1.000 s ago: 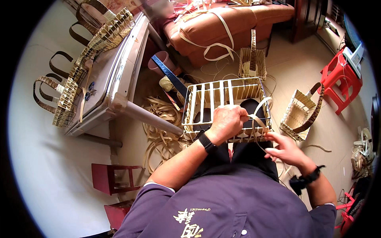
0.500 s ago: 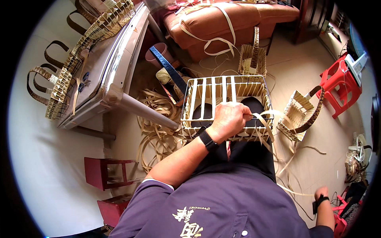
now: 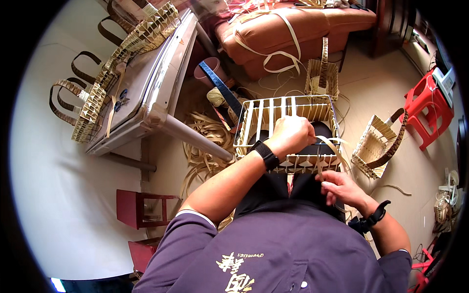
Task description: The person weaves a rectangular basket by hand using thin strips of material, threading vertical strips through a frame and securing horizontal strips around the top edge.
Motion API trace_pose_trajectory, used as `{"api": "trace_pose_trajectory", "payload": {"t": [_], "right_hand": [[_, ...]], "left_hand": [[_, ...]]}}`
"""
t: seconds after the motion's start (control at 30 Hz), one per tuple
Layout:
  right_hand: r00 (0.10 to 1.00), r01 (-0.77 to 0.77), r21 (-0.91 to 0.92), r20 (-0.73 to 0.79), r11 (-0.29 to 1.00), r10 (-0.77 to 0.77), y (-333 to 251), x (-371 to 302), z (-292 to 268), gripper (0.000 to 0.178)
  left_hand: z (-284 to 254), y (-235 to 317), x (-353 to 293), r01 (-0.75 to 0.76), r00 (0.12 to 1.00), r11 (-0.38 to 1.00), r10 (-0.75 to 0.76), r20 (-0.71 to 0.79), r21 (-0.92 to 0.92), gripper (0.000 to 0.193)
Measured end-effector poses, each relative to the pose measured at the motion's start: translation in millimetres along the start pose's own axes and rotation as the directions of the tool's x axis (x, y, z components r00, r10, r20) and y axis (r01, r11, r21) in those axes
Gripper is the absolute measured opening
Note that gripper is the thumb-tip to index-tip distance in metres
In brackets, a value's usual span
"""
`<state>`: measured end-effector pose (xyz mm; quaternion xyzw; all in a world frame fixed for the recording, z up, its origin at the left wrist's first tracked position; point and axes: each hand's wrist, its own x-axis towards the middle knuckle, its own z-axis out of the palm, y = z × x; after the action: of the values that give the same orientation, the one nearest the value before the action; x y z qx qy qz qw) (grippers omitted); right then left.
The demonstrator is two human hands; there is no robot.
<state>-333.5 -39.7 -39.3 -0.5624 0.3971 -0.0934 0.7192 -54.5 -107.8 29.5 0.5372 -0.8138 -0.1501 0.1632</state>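
Observation:
A rectangular wire-framed basket [image 3: 312, 162] rests at my lap, its sides wrapped in pale flat strips. Several cream bands [image 3: 260, 119] run across the left part of its top; dark rounded shapes show through the open right part. Over that opening, my left hand [image 3: 292, 136] is closed, its fingers pinching a pale weaving strip [image 3: 344, 155] that loops over the basket's right side. Just outside the near right corner, my right hand [image 3: 343, 188] pinches a hanging length of strip between thumb and forefinger. The fingertips of the left hand are partly hidden.
Small handled baskets stand on the floor to the right [image 3: 375, 146] and beyond mine [image 3: 332, 80]. Coiled strips [image 3: 207, 132] lie left, beside a table [image 3: 146, 102] bearing more baskets. A red stool [image 3: 430, 105], brown sofa [image 3: 278, 36] and dark-red stools [image 3: 129, 209] stand around.
My right hand has come in from far out at the lower right to the basket's near right corner. My left hand stays closed at the basket's top. The whole view has shifted slightly.

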Motion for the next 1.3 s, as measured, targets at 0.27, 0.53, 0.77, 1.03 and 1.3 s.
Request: {"api": "trace_pose_trajectory", "payload": {"t": [0.27,0.53,0.77,1.03,1.3], "right_hand": [[0.744,-0.508,-0.855,-0.374,0.106,0.554,343.5,-183.4,-142.7,0.024],[0.850,-0.441,-0.862,-0.311,0.250,0.426,368.6,-215.1,-126.7,0.029],[0.990,0.039,0.039,-0.139,0.998,-0.033,2.4,-26.4,5.2,0.063],[0.996,0.094,0.135,-0.006,0.986,-0.094,20.1,-14.3,-9.0,0.047],[0.903,-0.410,-0.679,-0.208,0.609,0.376,361.9,-225.9,-172.8,0.026]], "left_hand": [[9.7,34.2,-17.2,0.019,0.992,0.999,-0.013,-0.129,0.041,0.017],[33.5,38.0,-18.2,-0.092,0.953,0.990,0.119,-0.277,0.106,0.019],[33.5,27.4,-22.6,-0.040,0.968,0.994,0.063,-0.243,0.098,0.013],[31.2,26.9,-25.6,0.002,0.969,1.000,-0.004,-0.248,-0.006,0.014],[30.8,48.7,-14.9,0.006,0.990,0.999,-0.002,-0.141,0.032,0.018]]}}
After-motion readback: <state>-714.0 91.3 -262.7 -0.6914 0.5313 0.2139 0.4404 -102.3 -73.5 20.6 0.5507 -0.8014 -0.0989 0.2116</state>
